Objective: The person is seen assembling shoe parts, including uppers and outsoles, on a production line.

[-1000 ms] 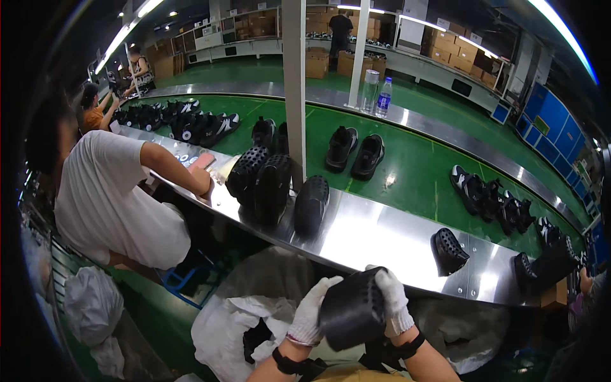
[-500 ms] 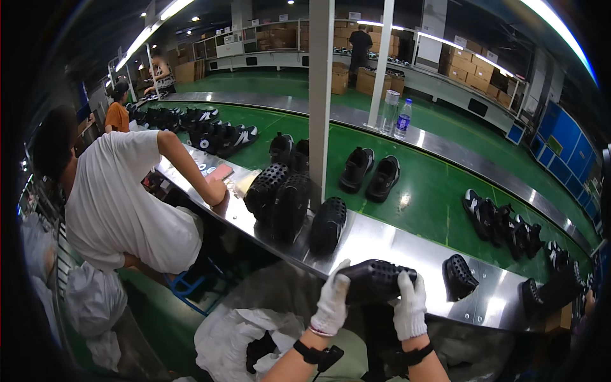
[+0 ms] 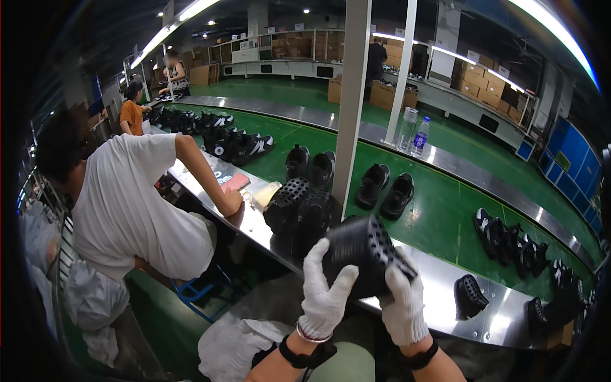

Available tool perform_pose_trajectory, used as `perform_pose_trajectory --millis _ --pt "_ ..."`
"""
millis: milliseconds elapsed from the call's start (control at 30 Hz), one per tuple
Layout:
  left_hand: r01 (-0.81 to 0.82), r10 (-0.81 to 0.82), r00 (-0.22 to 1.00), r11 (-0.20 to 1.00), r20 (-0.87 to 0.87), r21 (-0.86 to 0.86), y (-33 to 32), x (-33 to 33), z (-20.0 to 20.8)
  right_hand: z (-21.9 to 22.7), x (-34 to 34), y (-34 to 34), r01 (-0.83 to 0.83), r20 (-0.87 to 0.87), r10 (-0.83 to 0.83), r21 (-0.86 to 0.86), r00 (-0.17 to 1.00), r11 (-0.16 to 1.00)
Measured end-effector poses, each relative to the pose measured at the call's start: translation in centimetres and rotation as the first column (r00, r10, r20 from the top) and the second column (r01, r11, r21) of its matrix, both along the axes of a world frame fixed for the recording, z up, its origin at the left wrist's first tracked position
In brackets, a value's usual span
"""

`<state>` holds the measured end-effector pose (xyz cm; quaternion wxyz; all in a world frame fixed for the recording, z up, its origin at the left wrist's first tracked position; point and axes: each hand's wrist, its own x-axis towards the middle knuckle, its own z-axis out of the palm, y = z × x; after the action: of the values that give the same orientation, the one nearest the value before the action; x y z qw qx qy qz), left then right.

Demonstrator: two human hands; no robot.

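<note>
A black shoe (image 3: 353,258) with a knobbed sole is held up above the near edge of the metal bench (image 3: 439,293), blurred by motion. My left hand (image 3: 323,286), in a white knit glove, grips its left side, thumb toward me. Opposite it, my right hand (image 3: 406,302), also gloved, holds the knobbed right end. Whether a second shoe is in this grip I cannot tell. Just beyond, black shoes (image 3: 287,202) stand on the bench with knobbed soles showing. Another knobbed shoe (image 3: 471,297) rests on the bench to my right.
A co-worker in a white shirt (image 3: 133,204) sits at left, one arm on the bench. A green conveyor (image 3: 439,216) carries several black shoes, and a white post (image 3: 352,108) rises at its near edge. A water bottle (image 3: 420,137) stands beyond. White plastic bags (image 3: 232,347) lie below.
The held shoe has been raised and tilted up from nearly level, its knobbed side turning to the right. Both hands rose with it. The shoe that stood just beyond is no longer visible there.
</note>
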<state>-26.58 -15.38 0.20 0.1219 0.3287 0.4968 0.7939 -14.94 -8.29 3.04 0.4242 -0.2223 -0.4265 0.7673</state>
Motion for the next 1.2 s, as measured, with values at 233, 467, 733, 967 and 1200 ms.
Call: perform_pose_trajectory --millis 233,467,733,967,1200 --pt "-0.379 0.283 0.792 0.922 -0.542 -0.073 3.8 -9.7 2.5 4.5 -9.0 2.0 0.062 0.090 -0.099 0.351 0.991 0.934" --pt "-0.187 0.117 0.952 0.954 -0.282 -0.236 6.7 -15.2 0.2 2.3 -15.0 6.1 0.010 0.344 -0.356 0.706 0.869 0.708" --pt "-0.390 0.311 0.882 0.903 -0.354 -0.180 4.1 -13.0 -3.6 -1.9 -15.0 7.5 -0.075 0.423 -0.346 0.716 0.837 0.694" --pt "-0.399 0.360 0.917 0.812 -0.173 -0.425 -8.5 -8.4 -14.7 0.5 -10.0 1.3 0.022 0.285 -0.338 0.735 0.897 0.678" --pt "0.021 0.467 0.867 0.313 0.174 -0.949 -27.3 -1.1 -35.1 -12.6 -4.7 -4.6 -0.774 0.818 0.108 0.480 0.565 0.412"
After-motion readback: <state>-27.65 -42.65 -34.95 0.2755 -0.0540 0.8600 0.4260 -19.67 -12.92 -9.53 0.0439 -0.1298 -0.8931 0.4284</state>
